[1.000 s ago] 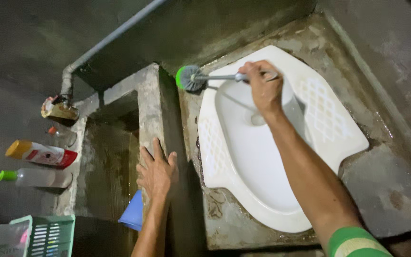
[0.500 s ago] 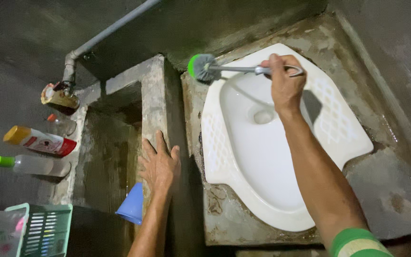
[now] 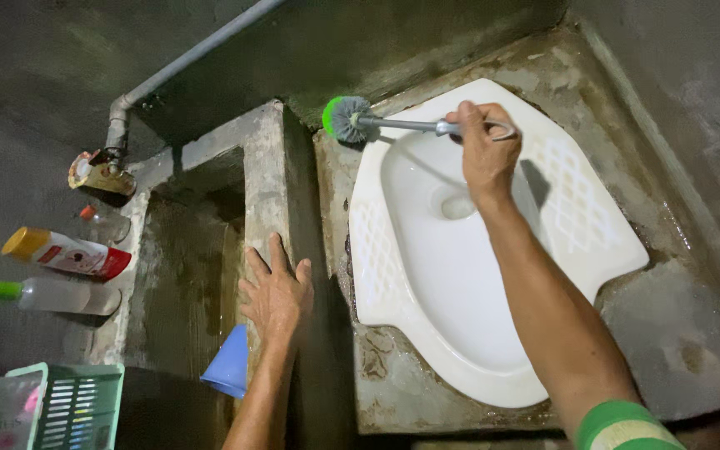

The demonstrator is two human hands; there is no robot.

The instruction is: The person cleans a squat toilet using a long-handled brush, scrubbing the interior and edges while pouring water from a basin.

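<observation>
Under the right hand [image 3: 483, 150] lies one white squat toilet pan [image 3: 435, 283], set into a wet concrete floor [image 3: 685, 325]; its bowl holds nothing but a drain hole just below the knuckles. That hand is closed around the grey handle of one toilet brush [image 3: 393, 123], whose handle runs out to the left of the fist to a round grey bristle head with a green back, resting at the far left corner of the pan's rim. The forearm crosses the pan, and a green-and-white striped sleeve [image 3: 622, 425] shows at the bottom edge.

The left hand [image 3: 277, 292] is open, palm down, fingers spread, flat on top of one concrete wall [image 3: 264, 192] that divides the pan from one concrete water tank [image 3: 185, 275]. Just below and left of that hand one blue plastic dipper [image 3: 228, 365] sits inside the tank; whether the tank holds water cannot be told.

Further left of the left hand, two bottles lie on their sides on the tank's ledge: one red-and-white bottle with a yellow cap [image 3: 64, 252] and one clear bottle with a green cap [image 3: 47, 295]. Below them stands one green slatted basket [image 3: 77, 404]; its contents are too blurred to tell. Above the tank, one grey pipe [image 3: 185, 62] runs down to one tap [image 3: 97, 171].
</observation>
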